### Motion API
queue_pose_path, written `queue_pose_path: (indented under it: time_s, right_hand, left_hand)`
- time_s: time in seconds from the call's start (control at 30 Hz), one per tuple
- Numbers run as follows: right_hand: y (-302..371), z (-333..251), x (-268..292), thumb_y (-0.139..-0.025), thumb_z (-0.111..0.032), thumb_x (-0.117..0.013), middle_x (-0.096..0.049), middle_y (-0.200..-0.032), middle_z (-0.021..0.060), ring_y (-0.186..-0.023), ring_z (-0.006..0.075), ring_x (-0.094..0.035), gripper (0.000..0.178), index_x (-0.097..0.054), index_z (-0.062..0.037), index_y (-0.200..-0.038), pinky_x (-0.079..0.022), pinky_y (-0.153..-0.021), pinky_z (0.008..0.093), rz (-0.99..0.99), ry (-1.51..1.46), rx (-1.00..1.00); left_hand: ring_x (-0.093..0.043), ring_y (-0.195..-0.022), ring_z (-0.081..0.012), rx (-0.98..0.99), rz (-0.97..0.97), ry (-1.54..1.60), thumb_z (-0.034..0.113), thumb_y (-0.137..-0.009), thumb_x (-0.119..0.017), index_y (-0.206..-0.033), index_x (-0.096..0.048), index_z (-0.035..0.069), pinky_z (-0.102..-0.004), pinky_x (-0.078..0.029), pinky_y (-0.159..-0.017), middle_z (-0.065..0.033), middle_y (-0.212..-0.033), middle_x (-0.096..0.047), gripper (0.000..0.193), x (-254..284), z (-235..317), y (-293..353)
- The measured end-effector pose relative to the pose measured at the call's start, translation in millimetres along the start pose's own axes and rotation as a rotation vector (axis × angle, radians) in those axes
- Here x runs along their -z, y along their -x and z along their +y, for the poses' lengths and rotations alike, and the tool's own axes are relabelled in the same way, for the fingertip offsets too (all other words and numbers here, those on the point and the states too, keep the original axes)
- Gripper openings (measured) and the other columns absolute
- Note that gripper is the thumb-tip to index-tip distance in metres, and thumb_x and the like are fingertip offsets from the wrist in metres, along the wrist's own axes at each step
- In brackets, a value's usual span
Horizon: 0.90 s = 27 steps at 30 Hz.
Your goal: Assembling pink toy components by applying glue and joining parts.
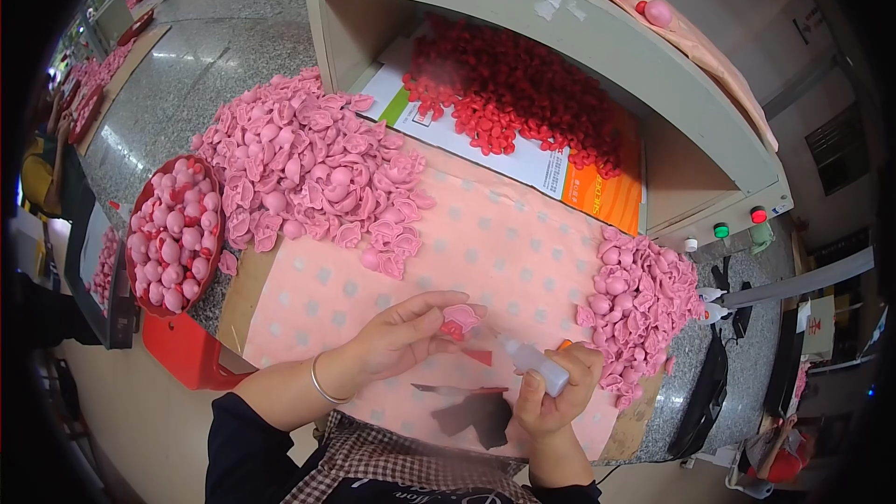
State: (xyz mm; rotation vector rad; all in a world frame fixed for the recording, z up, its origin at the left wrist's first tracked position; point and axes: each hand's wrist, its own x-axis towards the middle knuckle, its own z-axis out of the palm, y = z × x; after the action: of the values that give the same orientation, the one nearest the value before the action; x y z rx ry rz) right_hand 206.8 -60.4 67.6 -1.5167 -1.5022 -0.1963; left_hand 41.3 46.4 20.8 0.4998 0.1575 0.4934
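My left hand [403,334] pinches a pink plastic half-shell [464,317] with a red piece [452,329] set against its lower side. In my right hand [563,392] is a small translucent squeeze bottle [541,369], its narrow tip pointing toward the half-shell but apart from it. A bit of orange shows between the fingers of that hand. Below both hands, dark scraps [476,418] and a small red strip [478,356] lie on the pink dotted cloth [373,294].
Pink half-shells form a large heap [308,163] at left and a smaller heap [639,303] at right. Red pieces [523,84] fill the open grey cabinet [560,0] ahead. A red basket [140,285] of pink-and-red assembled pieces stands far left, above a red stool [187,355].
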Motion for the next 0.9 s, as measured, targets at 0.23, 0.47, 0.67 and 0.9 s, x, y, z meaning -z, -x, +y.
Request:
queue_pose_path:
  time_s: [0.23,0.47,0.67,0.9]
  right_hand:
    - [4.5,1.4,2.6,-0.078,-0.024,-0.052,-0.045,-0.066,0.0042,-0.07,0.0183,-0.037,0.022,-0.048,-0.0038,-0.085,-0.034,-0.061,0.0296,0.011,-0.027,-0.051]
    - [6.2,-1.3,2.3,-0.079,-0.024,-0.052,-0.044,-0.075,0.0094,-0.07,0.0181,-0.04,0.023,-0.047,-0.0025,-0.085,-0.035,-0.06,0.0292,0.001,-0.006,-0.034]
    - [13.4,5.0,2.2,-0.084,-0.028,-0.048,-0.04,-0.078,0.009,-0.054,0.0106,-0.044,0.027,-0.043,-0.0012,-0.088,-0.036,-0.044,0.02,0.082,-0.238,-0.223]
    - [12.9,-3.5,0.9,-0.084,-0.026,-0.048,-0.04,-0.078,0.0089,-0.053,0.0098,-0.043,0.026,-0.043,-0.0008,-0.088,-0.037,-0.044,0.0192,-0.047,-0.147,-0.104]
  left_hand:
    - [-0.045,-0.111,-0.0197,-0.029,-0.004,-0.002,0.019,-0.091,-0.039,-0.124,-0.038,0.007,-0.0334,-0.041,-0.089,-0.0116,-0.125,-0.042,0.035,0.5,-3.2,0.9]
    - [-0.047,-0.108,-0.0222,-0.025,0.044,-0.028,0.022,-0.09,-0.043,-0.123,-0.042,0.011,-0.0326,-0.042,-0.087,-0.0149,-0.125,-0.042,0.035,0.2,-6.1,6.1]
    - [-0.048,-0.107,-0.0218,-0.015,0.045,0.002,0.023,-0.09,-0.043,-0.124,-0.04,0.01,-0.0321,-0.042,-0.086,-0.0158,-0.124,-0.042,0.037,1.7,-4.4,8.7]
    - [-0.049,-0.107,-0.0235,0.009,0.059,-0.003,0.027,-0.089,-0.044,-0.124,-0.038,0.006,-0.0325,-0.041,-0.087,-0.0165,-0.122,-0.045,0.041,-0.3,-0.7,12.4]
